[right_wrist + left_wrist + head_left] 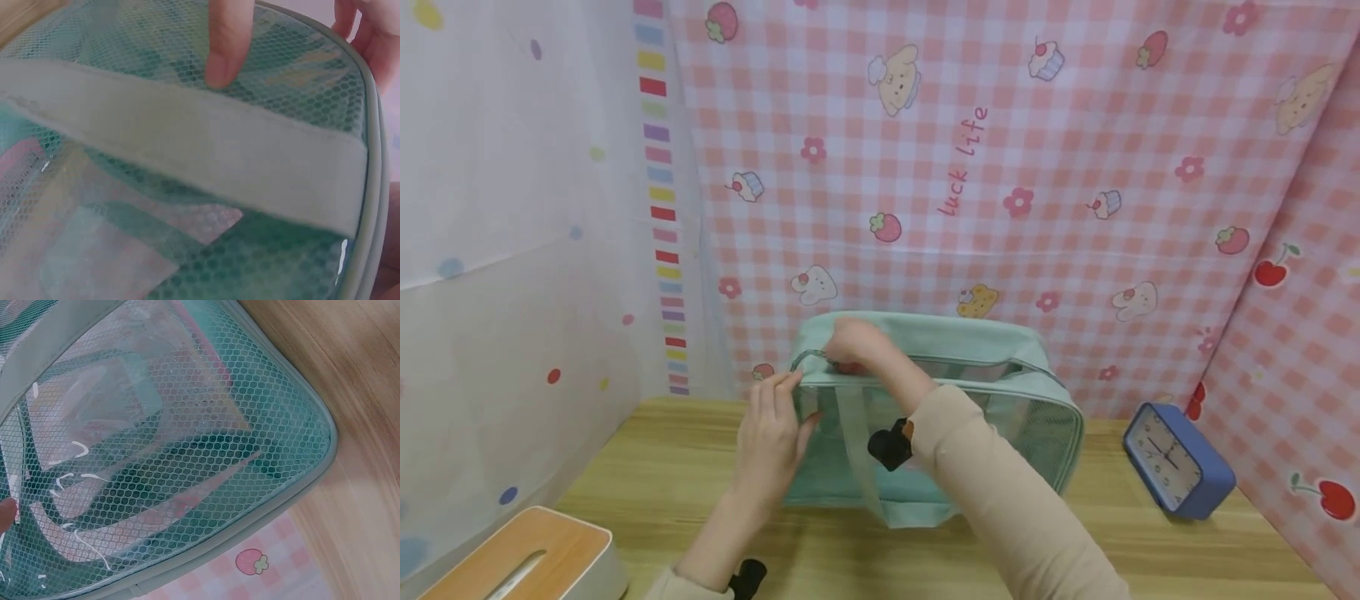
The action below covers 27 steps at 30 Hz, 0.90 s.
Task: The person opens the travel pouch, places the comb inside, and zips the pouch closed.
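Observation:
A mint-green mesh bag [925, 492] stands upright on the table, its top zipper [977, 367] partly open, a dark gap showing right of my hand. My right hand [857, 343] reaches over the top to the left part of the zipper. Its curled fingers pinch there, and they hide the zipper pull. My left hand [771, 429] holds the bag's upper left corner, thumb [228, 44] on the front mesh and fingers at the rim. A pale carrying strap [187, 137] crosses the front. Through the mesh, clear-plastic items [94, 403] show inside the bag.
To the right stands a blue alarm clock [1180, 460]. A tissue box [535, 554] with a wooden lid sits at the near left. The wooden table [677, 450] meets a pink checked cloth [880, 167] behind the bag.

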Each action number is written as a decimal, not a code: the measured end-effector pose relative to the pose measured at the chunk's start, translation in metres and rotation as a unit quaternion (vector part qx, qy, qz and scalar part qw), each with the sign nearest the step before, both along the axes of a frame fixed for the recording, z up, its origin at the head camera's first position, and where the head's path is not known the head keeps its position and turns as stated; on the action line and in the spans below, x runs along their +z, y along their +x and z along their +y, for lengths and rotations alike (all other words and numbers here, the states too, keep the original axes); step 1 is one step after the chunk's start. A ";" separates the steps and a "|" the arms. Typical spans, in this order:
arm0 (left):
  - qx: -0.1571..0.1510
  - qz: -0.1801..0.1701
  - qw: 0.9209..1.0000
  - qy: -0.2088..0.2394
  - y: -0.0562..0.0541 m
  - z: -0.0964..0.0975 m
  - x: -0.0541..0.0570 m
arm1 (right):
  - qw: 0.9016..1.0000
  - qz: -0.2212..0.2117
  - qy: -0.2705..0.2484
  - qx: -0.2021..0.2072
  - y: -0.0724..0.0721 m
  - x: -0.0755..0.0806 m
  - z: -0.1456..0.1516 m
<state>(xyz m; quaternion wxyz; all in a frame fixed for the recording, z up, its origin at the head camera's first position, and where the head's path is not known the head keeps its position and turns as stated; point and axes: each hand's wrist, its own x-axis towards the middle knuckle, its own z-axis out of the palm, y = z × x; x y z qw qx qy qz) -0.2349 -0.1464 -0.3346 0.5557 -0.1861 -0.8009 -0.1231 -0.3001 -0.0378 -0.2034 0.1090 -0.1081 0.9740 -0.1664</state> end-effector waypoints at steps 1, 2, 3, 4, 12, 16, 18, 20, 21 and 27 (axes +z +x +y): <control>0.003 -0.001 1.000 0.002 0.001 0.000 0.000 | 1.000 0.006 -0.018 -0.008 0.000 0.001 0.001; 0.005 -0.002 1.000 0.004 0.001 -0.001 0.000 | 0.999 0.016 -0.035 -0.015 0.000 0.001 0.002; 0.007 -0.003 1.000 0.005 0.002 -0.001 0.000 | 0.998 0.026 -0.054 -0.026 0.000 0.002 0.003; 0.010 -0.005 1.000 0.006 0.002 -0.001 0.000 | 0.995 0.037 -0.080 -0.036 0.000 0.002 0.005; 0.011 -0.019 1.000 0.001 0.003 -0.001 0.001 | 0.981 0.069 -0.179 -0.040 0.002 -0.001 0.018; 0.008 -0.015 1.000 0.000 0.003 0.001 0.000 | 0.983 0.065 -0.165 -0.043 0.000 -0.002 0.021; 0.005 -0.013 1.000 0.003 0.003 0.001 -0.001 | 0.984 0.065 -0.159 -0.046 -0.001 -0.001 0.022; 0.003 -0.013 1.000 0.006 0.003 0.001 0.000 | 0.985 0.067 -0.154 -0.046 -0.003 0.000 0.025; 0.004 -0.013 1.000 0.007 0.003 0.000 0.000 | 0.984 0.067 -0.156 -0.047 -0.003 0.000 0.026; 0.007 -0.015 1.000 0.008 0.003 -0.001 0.002 | 0.983 0.069 -0.164 -0.047 -0.005 0.001 0.037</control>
